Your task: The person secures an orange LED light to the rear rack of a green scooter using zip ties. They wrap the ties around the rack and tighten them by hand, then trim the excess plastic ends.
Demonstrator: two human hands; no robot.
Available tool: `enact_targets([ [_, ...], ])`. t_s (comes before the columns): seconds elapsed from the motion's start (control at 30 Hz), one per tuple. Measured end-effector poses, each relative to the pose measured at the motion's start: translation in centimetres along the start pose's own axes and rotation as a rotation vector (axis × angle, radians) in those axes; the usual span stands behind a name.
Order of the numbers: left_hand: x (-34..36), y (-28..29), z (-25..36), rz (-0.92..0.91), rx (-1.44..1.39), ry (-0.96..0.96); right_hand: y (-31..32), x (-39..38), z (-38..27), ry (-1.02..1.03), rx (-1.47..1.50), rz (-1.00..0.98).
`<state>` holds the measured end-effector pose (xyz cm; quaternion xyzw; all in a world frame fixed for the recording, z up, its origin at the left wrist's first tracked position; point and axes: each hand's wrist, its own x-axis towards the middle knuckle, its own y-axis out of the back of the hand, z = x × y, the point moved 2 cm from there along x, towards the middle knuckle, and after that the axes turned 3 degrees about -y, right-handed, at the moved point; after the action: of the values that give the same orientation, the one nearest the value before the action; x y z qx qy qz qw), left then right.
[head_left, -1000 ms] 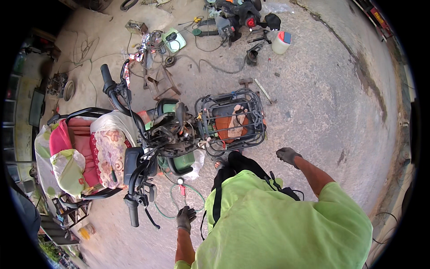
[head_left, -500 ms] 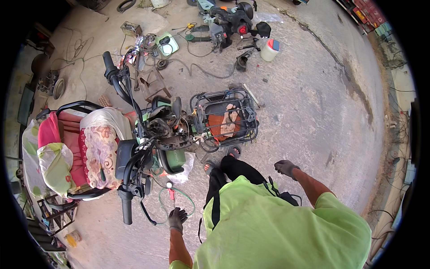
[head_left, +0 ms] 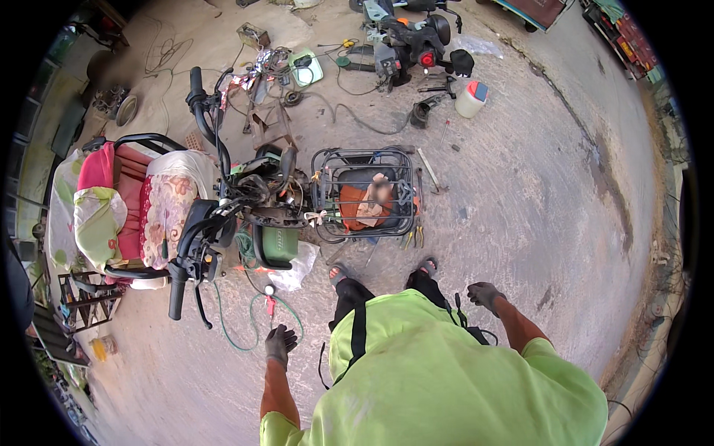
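Observation:
Both of my hands wear dark grey gloves and hang away from my body, holding nothing. My left hand (head_left: 280, 345) has its fingers loosely apart, above the ground just short of a red-handled tyre inflator (head_left: 271, 303) with a round white dial and a green hose (head_left: 242, 347). Out to the right, my right hand (head_left: 485, 295) is loosely curled with fingers apart, over bare concrete. Ahead of my feet is a black wire basket (head_left: 407, 186) holding an orange cloth and brown pieces. It adjoins a partly stripped three-wheeled vehicle with black handlebars (head_left: 177, 290).
Pliers (head_left: 419, 236) and a hammer (head_left: 429, 168) lie beside the basket. Behind them stand a white jug (head_left: 471, 100) and a dark motorbike (head_left: 401, 56). Cables and a pale green tray (head_left: 307, 68) are at the back left. A flowered cloth (head_left: 169, 212) covers the vehicle's seat.
My body and view have shifted, and my feet are now wider apart. My left hand has moved slightly left and up in the picture; both hands remain without anything in them.

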<state>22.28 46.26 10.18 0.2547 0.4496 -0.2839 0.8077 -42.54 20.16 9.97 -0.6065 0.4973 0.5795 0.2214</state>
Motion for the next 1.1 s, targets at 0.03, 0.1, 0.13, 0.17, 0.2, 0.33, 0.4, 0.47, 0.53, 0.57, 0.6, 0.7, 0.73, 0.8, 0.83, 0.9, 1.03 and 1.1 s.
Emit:
enact_targets([
  [0.03,-0.6,-1.4,-0.5,-0.004,0.006,-0.002,1.7,0.8,0.7,0.002,0.013,-0.003],
  [0.1,-2.1,-4.4,-1.8,-0.021,0.033,0.009,5.3,2.6,3.0,0.018,0.058,-0.015],
  [0.13,-3.0,-6.0,-2.6,-0.051,0.048,0.018,7.1,3.9,4.3,0.013,0.112,-0.008],
  [0.17,-3.8,-7.7,-3.6,-0.073,0.062,0.026,9.3,4.7,5.5,-0.006,0.122,0.002],
  [0.2,-4.6,-9.3,-4.6,-0.095,0.077,0.033,11.4,5.5,6.6,-0.025,0.133,0.012],
  [0.33,-8.6,-15.6,-7.2,-0.152,0.106,0.055,17.9,7.4,10.5,-0.065,0.117,0.052],
  [0.4,-10.0,-17.5,-8.3,-0.167,0.153,0.051,20.3,7.7,11.6,-0.073,0.127,0.045],
  [0.47,-11.3,-19.0,-8.3,-0.165,0.180,0.046,21.4,8.3,11.7,-0.082,0.137,0.058],
  [0.53,-11.8,-19.7,-8.0,-0.155,0.196,0.043,22.3,9.1,11.4,-0.072,0.155,0.057],
  [0.57,-11.7,-19.7,-7.9,-0.146,0.198,0.042,22.3,9.4,11.1,-0.062,0.165,0.031],
  [0.6,-11.5,-19.6,-7.7,-0.137,0.201,0.041,22.1,9.7,10.7,-0.052,0.176,0.005],
  [0.7,-10.0,-19.4,-6.6,-0.119,0.177,0.029,20.7,9.1,8.8,-0.037,0.223,-0.006],
  [0.73,-9.3,-19.7,-6.0,-0.124,0.161,0.021,20.4,8.5,7.7,-0.031,0.238,0.009],
  [0.8,-7.5,-20.4,-4.9,-0.111,0.150,0.042,20.1,7.2,7.2,-0.036,0.193,0.026],
  [0.83,-6.9,-21.0,-4.3,-0.123,0.134,0.038,20.2,6.7,7.3,-0.037,0.196,0.030],
  [0.9,-5.3,-22.1,-2.9,-0.133,0.115,0.040,20.3,5.7,7.1,-0.052,0.192,0.044],
  [1.03,-3.8,-24.1,0.3,-0.176,0.084,-0.004,20.6,4.9,7.8,-0.118,0.193,0.054],
  [1.1,-3.5,-24.1,1.0,-0.159,0.056,-0.012,20.4,4.4,7.8,-0.151,0.166,0.088],
])
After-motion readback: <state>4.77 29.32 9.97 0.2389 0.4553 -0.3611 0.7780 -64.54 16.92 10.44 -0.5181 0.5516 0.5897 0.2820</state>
